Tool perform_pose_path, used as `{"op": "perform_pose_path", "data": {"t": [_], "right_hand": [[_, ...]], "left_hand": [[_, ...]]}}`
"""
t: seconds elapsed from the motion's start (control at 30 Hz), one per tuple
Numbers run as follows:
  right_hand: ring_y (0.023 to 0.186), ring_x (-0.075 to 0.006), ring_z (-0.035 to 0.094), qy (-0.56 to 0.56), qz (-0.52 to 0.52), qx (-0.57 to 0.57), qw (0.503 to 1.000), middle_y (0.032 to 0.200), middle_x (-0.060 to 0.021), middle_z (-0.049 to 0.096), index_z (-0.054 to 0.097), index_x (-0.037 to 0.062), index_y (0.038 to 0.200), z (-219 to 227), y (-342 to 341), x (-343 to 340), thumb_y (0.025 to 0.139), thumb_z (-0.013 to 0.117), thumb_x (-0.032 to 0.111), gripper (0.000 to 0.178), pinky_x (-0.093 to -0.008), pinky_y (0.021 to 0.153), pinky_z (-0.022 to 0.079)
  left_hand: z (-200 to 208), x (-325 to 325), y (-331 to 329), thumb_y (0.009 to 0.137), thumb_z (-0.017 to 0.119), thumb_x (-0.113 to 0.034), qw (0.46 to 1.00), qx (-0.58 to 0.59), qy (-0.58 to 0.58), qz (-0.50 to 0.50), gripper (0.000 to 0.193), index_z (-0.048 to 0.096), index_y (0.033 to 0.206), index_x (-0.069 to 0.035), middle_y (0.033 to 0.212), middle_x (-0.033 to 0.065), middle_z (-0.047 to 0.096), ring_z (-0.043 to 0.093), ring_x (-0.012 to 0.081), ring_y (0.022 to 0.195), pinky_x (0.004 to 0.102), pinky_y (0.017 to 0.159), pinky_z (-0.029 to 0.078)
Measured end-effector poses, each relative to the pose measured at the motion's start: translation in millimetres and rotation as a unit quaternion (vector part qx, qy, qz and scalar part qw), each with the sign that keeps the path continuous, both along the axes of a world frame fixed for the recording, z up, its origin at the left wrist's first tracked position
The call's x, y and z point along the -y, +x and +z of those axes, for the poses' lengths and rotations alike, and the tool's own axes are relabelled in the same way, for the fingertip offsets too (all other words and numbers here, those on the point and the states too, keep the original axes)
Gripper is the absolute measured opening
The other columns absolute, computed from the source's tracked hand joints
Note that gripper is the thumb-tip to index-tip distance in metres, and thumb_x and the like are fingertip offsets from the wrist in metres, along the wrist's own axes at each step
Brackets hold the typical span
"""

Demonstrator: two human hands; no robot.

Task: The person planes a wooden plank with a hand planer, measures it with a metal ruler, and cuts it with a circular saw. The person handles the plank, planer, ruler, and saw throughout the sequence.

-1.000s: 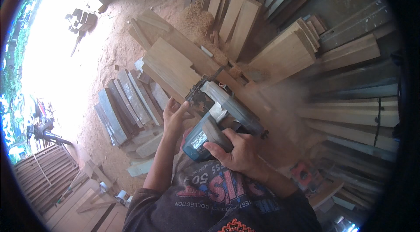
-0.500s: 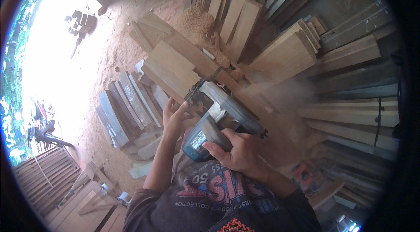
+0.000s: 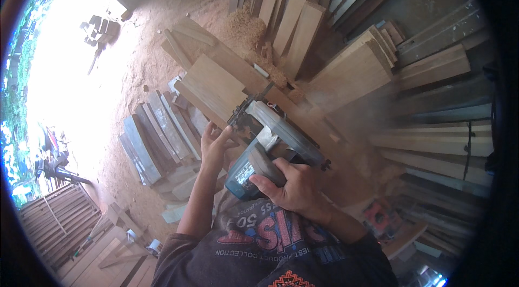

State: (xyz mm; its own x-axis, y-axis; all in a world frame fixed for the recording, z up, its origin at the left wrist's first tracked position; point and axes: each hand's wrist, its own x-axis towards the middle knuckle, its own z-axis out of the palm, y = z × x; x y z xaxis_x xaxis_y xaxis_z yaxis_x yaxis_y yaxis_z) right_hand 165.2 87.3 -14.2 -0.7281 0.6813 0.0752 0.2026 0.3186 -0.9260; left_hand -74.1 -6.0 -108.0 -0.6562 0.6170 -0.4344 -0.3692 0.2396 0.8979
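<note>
A teal and grey circular saw (image 3: 240, 177) rests on a wooden board (image 3: 212, 86) in front of my body. My right hand (image 3: 294, 187) is wrapped round the saw's rear handle, the thumb lying across it. Beside the saw's dark base plate, my left hand (image 3: 214, 143) holds the near left edge of the board; its thumb reaches the base plate, and some fingertips are hidden. The blade is hidden under its guard. Beneath the board lies a larger wooden plank (image 3: 238, 60). A haze of dust spreads to the right of the saw.
Wooden planks (image 3: 351, 78) are stacked along the right, with more boards (image 3: 303, 33) leaning at the far side. Several weathered offcuts (image 3: 162, 130) lie on the left. Wood shavings (image 3: 248, 24) are heaped beyond the work. A slatted wooden panel (image 3: 57, 219) stands at lower left.
The saw has shifted very slightly forward along the board. Both hands keep the same hold, and dust still hangs on the right.
</note>
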Motion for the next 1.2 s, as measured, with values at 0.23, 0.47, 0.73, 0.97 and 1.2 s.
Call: {"op": "perform_pose_path", "data": {"t": [0.23, 0.47, 0.73, 0.97, 1.2], "right_hand": [[0.062, -0.0396, 0.076, -0.012, 0.005, 0.002, 1.0, 0.065, -0.0224, 0.068, 0.066, 0.001, 0.085, -3, -3, -1, 0.099, 0.074, 0.061, 0.062, -0.0473, 0.055, 0.06], [0.062, -0.0386, 0.077, -0.017, 0.016, 0.016, 1.0, 0.065, -0.0221, 0.069, 0.067, 0.0001, 0.087, -6, -4, -4, 0.1, 0.073, 0.061, 0.063, -0.0473, 0.056, 0.061], [0.064, -0.0404, 0.077, -0.013, 0.01, 0.016, 1.0, 0.067, -0.0232, 0.069, 0.067, -0.0006, 0.088, -8, -6, -4, 0.1, 0.073, 0.062, 0.064, -0.0478, 0.056, 0.06], [0.065, -0.0411, 0.077, -0.015, 0.007, 0.018, 1.0, 0.068, -0.0228, 0.07, 0.067, -0.0001, 0.088, -15, -10, -3, 0.1, 0.073, 0.063, 0.064, -0.0486, 0.057, 0.061], [0.069, -0.0423, 0.078, -0.015, 0.007, 0.021, 1.0, 0.07, -0.0239, 0.071, 0.068, -0.0001, 0.09, -22, -12, -3, 0.099, 0.073, 0.063, 0.064, -0.0498, 0.059, 0.061]], "left_hand": [[-6, -1, -4, 0.102, 0.077, -0.017, 1.0, -0.004, -0.004, 0.006, 0.065, 0.046, 0.155, 0.005, 0.127, 0.0217, 0.072, 0.075, 0.0285, 0.105, 0.0373, 0.077, 0.066], [-8, -1, -6, 0.102, 0.077, -0.016, 1.0, 0.001, -0.026, 0.005, 0.068, 0.043, 0.156, 0.008, 0.128, 0.0231, 0.071, 0.076, 0.0305, 0.107, 0.0388, 0.078, 0.067], [-21, 0, -10, 0.102, 0.079, -0.019, 1.0, -0.017, -0.003, 0.008, 0.072, 0.042, 0.157, 0.008, 0.128, 0.0223, 0.071, 0.075, 0.029, 0.109, 0.0376, 0.077, 0.067], [-21, -2, -12, 0.102, 0.078, -0.017, 1.0, -0.014, -0.01, 0.009, 0.068, 0.044, 0.156, 0.007, 0.128, 0.0204, 0.072, 0.076, 0.0261, 0.106, 0.0362, 0.076, 0.067], [-26, -4, -16, 0.103, 0.076, -0.015, 1.0, -0.018, -0.009, 0.011, 0.065, 0.045, 0.156, 0.006, 0.128, 0.0204, 0.073, 0.076, 0.026, 0.105, 0.0362, 0.075, 0.067]]}}
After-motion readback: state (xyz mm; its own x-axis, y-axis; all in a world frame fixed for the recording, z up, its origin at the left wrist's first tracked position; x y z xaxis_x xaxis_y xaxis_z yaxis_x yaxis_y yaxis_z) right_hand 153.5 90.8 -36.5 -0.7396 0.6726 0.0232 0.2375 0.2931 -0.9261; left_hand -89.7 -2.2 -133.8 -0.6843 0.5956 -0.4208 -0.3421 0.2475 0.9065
